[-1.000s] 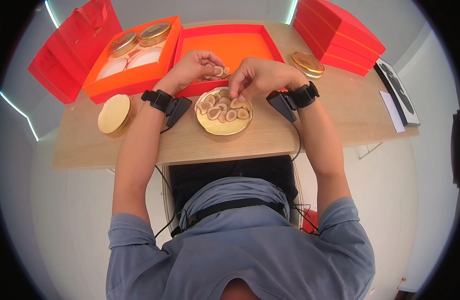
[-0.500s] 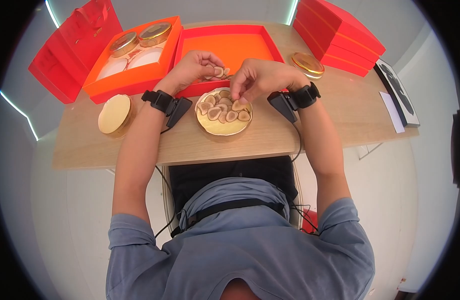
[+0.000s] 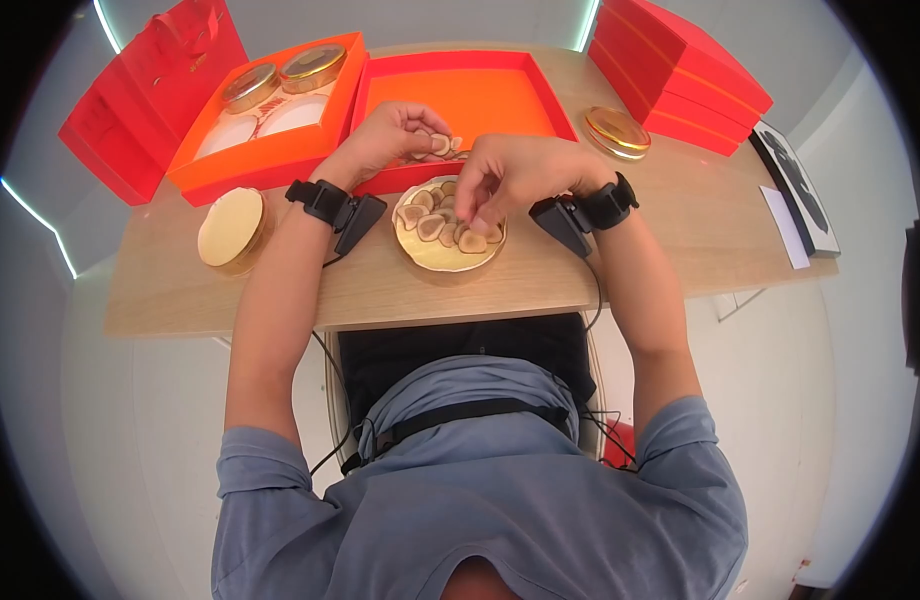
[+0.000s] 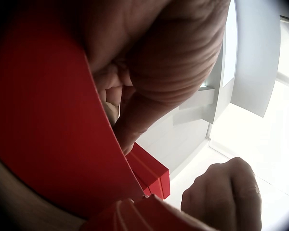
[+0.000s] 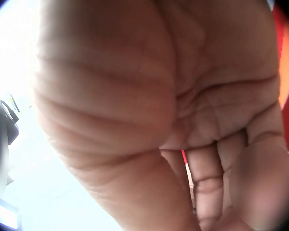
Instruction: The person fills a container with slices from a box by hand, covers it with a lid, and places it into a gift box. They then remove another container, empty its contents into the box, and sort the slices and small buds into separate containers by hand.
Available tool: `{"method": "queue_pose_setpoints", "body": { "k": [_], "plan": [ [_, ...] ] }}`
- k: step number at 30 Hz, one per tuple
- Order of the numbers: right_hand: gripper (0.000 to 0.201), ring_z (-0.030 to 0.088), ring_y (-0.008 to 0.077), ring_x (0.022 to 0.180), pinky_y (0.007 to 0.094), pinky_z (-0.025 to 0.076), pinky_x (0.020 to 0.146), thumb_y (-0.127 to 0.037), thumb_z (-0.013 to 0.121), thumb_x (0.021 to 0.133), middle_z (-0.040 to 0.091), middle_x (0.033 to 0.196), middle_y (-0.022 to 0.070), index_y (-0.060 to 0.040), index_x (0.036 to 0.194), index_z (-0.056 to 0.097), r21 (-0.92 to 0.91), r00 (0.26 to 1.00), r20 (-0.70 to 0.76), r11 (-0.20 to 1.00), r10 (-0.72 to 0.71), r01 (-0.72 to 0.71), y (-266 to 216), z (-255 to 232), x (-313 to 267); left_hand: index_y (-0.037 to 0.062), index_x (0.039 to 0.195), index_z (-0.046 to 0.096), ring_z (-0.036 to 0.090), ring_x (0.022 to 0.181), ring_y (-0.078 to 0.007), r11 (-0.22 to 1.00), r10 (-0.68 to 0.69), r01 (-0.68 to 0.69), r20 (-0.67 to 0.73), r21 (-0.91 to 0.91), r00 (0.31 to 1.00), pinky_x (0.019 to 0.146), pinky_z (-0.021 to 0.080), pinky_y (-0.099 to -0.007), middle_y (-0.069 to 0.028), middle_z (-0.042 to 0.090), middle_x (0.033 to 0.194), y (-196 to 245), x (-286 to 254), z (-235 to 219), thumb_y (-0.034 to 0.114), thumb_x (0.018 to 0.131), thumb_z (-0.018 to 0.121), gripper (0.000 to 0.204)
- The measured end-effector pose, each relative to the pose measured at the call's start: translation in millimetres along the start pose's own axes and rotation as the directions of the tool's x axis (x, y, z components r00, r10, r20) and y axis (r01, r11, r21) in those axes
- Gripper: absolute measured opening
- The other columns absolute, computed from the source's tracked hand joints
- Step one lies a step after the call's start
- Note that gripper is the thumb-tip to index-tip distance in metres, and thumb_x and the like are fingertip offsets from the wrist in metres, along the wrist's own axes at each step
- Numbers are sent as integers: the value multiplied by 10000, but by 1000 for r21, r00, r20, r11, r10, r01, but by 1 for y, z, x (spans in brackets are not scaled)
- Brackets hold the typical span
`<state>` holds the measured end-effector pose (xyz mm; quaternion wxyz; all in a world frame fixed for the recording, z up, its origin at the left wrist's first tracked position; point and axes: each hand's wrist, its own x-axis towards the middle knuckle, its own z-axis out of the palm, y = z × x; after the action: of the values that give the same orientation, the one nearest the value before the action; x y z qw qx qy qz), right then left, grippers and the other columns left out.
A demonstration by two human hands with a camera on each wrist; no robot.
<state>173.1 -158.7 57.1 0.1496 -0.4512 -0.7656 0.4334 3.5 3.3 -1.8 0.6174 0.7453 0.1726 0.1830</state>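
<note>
A round tub [image 3: 430,257] lined with yellow stands in front of me, with several dried, dark-rimmed round slices [image 3: 418,215] laid over its inner surface. Thumb and fingertips of my right hand [image 3: 505,175] pinch one slice [image 3: 472,242] low over the tub, near its front right. My left hand [image 3: 392,137] holds a few slices [image 3: 440,145] between thumb and curled fingers, above the near wall of the red tray [image 3: 460,75] with an orange inside. More slices [image 3: 462,155] show just beyond that wall. In the right wrist view the palm hides the pinched slice.
A second yellow-topped tub [image 3: 230,228] stands at left. Behind it, an orange box [image 3: 320,148] holds gold-lidded jars [image 3: 313,65], beside a red bag [image 3: 150,100]. A gold-rimmed lid or jar [image 3: 617,132] and stacked red boxes [image 3: 680,75] stand at right, near a black-and-white flat box [image 3: 795,185].
My right hand has moved down and toward me over the tub, bringing the pinched slice closer to the front right. The left hand has stayed in place with its slices.
</note>
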Motion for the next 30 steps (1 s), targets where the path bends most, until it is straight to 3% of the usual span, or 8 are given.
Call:
{"method": "queue_pose_setpoints", "body": {
  "k": [5, 7, 10, 16, 22, 25, 28, 30],
  "plan": [
    [138, 602, 55, 647, 216, 466, 578, -83, 739, 811, 691, 740, 27, 10, 911, 719, -76, 973, -230, 997, -34, 16, 15, -11, 6, 15, 1037, 631, 648, 765, -76, 1000, 10, -10, 1, 4, 1000, 648, 484, -191, -39, 696, 878, -2, 1, -1, 68, 863, 699, 194],
    [136, 585, 59, 638, 221, 456, 572, -96, 716, 834, 679, 734, 25, 7, 923, 716, -53, 933, -359, 997, 27, -49, 19, -15, 9, 13, 1050, 624, 653, 771, -80, 1000, 16, -16, -4, 4, 1000, 648, 479, -194, -50, 703, 894, 1, -1, 1, 79, 866, 698, 209],
    [154, 569, 62, 624, 221, 448, 561, -120, 697, 862, 670, 748, 26, 2, 956, 707, -70, 840, -543, 996, 5, -52, 40, -19, 19, 14, 1100, 595, 664, 783, -93, 1000, 23, -23, -11, -2, 1000, 650, 474, -201, -71, 712, 918, 8, -4, 5, 93, 871, 697, 263],
    [191, 604, 73, 670, 221, 478, 583, -121, 688, 887, 679, 785, 50, 33, 1000, 686, 59, 772, -634, 998, 42, -6, 57, -13, 35, 27, 1188, 515, 677, 796, -112, 999, 50, -50, 4, -15, 999, 651, 463, -208, -84, 715, 923, 9, -5, 7, 106, 877, 696, 368],
    [199, 647, 107, 703, 253, 536, 579, -84, 724, 834, 685, 763, 77, 59, 970, 694, 12, 725, -689, 1000, -9, 24, 60, -12, 39, 34, 1171, 513, 654, 784, -90, 998, 47, -47, 11, -32, 999, 652, 448, -209, -67, 715, 910, 12, -8, 10, 105, 879, 689, 348],
    [163, 671, 112, 762, 231, 533, 672, -77, 692, 864, 711, 837, 94, 38, 979, 702, -18, 741, -670, 999, -44, 43, 55, -12, 37, 35, 1140, 537, 634, 774, -76, 999, 43, -43, 23, -10, 999, 657, 446, -207, -56, 714, 908, 11, -7, 9, 94, 876, 681, 306],
    [135, 673, 121, 748, 248, 539, 675, -40, 686, 842, 717, 823, 99, 35, 951, 708, -18, 641, -766, 998, -49, 55, 40, -12, 28, 28, 1100, 562, 624, 768, -69, 999, 24, -25, 18, 24, 1000, 665, 451, -203, -49, 710, 912, 11, -6, 8, 81, 874, 670, 256],
    [127, 675, 121, 734, 252, 541, 674, -28, 682, 831, 720, 814, 100, 34, 938, 710, 29, 674, -737, 995, -43, 96, 33, -16, 22, 18, 1076, 573, 625, 769, -69, 999, 6, -5, -21, 40, 1000, 663, 454, -200, -47, 706, 911, 11, -6, 8, 66, 873, 659, 225]
  ]
}}
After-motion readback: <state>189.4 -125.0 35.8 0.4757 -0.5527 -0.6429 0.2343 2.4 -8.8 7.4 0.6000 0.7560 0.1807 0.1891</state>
